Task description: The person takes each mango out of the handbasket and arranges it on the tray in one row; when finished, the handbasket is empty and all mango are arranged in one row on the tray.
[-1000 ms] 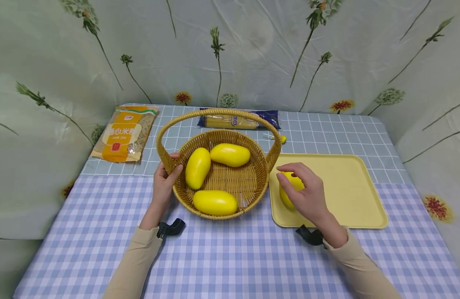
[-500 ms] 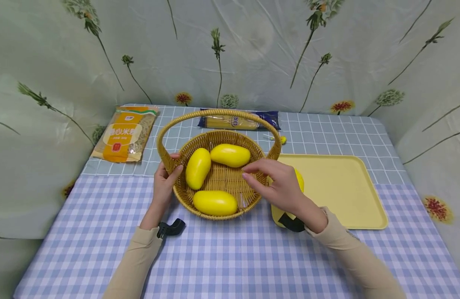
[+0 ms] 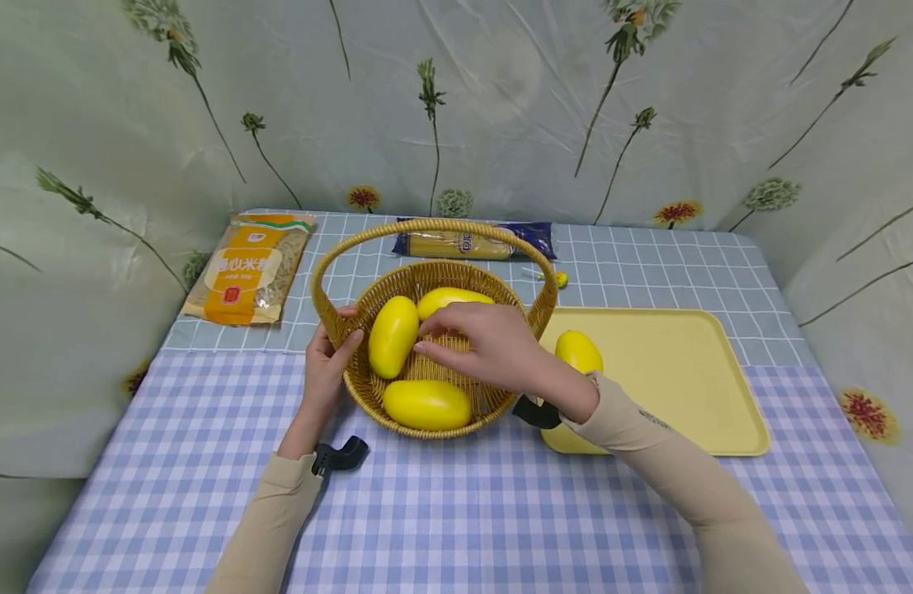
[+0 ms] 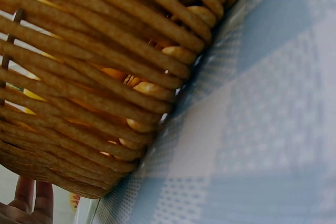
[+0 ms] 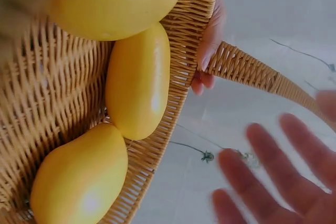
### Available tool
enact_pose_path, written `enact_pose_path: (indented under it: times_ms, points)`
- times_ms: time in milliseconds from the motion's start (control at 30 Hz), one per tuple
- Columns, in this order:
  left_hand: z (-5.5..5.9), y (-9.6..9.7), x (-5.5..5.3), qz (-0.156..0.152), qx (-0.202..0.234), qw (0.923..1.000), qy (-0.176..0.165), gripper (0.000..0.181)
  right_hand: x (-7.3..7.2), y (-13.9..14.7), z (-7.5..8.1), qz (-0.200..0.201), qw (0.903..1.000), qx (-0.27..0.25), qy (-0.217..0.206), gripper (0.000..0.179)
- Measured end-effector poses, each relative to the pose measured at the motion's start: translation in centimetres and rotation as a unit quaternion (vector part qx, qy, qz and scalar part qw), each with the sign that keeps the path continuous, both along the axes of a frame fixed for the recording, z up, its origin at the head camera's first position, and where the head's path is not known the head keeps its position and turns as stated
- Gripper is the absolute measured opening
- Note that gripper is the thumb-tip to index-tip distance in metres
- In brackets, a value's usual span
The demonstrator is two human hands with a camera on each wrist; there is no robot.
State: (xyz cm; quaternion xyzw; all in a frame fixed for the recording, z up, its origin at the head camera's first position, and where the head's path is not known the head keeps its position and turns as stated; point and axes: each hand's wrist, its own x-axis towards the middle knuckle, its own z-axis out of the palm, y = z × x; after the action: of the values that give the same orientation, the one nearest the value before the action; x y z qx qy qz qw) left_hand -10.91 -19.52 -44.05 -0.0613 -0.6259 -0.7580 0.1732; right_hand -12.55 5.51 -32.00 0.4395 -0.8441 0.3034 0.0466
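Note:
My left hand (image 3: 324, 363) grips the left rim of a round wicker basket (image 3: 426, 433) at the foot of its tall handle. Inside lie three yellow mangoes: one at the left (image 3: 392, 338), one at the front (image 3: 426, 405), and one at the back (image 3: 444, 299), partly covered by my right hand (image 3: 493, 342). That hand reaches in over the basket, fingertips close to the left mango, with nothing in it. In the right wrist view its fingers (image 5: 273, 156) are spread. Another mango (image 3: 578, 351) lies on a yellow tray (image 3: 671, 379), partly behind the right forearm.
A packet with orange print (image 3: 248, 268) lies back left. Behind the basket is a blue-ended pack of spaghetti (image 3: 463, 243), with a small yellow item (image 3: 562, 279) near the handle's right side. A floral curtain (image 3: 501, 107) closes off the back of the checked table (image 3: 441, 528).
My right hand has moved left from above the mango on the tray to over the basket, uncovering that mango. The left hand and basket have stayed in place.

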Motion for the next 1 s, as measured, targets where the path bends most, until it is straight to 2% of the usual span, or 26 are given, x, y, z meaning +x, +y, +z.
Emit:
enact_pose_path:
  times_ms: [67, 167, 367, 467, 733, 1000]
  points:
    - [0.0, 0.0, 0.0, 0.000, -0.001, 1.0000, -0.003, 0.029, -0.2, -0.4, 0.1, 0.001, 0.9983, 0.055, -0.022, 0.030]
    - [0.1, 0.0, 0.1, -0.003, -0.004, 1.0000, -0.007, 0.031, -0.6, -1.0, 0.0, 0.013, 0.9904, 0.127, -0.052, 0.035]
    - [0.0, 0.0, 0.1, -0.004, -0.011, 0.9999, -0.007, 0.033, -1.2, -1.7, -0.6, 0.059, 0.9645, 0.228, -0.120, 0.045]
    - [0.0, -0.1, 0.1, -0.003, -0.010, 0.9999, -0.005, 0.033, -1.3, -2.0, -0.7, 0.069, 0.9540, 0.254, -0.144, 0.045]
    - [-0.2, -0.1, 0.0, -0.001, -0.008, 1.0000, -0.004, 0.031, -1.5, -2.5, -1.4, 0.090, 0.9360, 0.302, -0.157, 0.044]
    - [-0.2, -0.1, 0.0, 0.001, -0.009, 0.9999, -0.007, 0.031, -1.8, -3.2, -1.8, 0.110, 0.9174, 0.329, -0.195, 0.050]
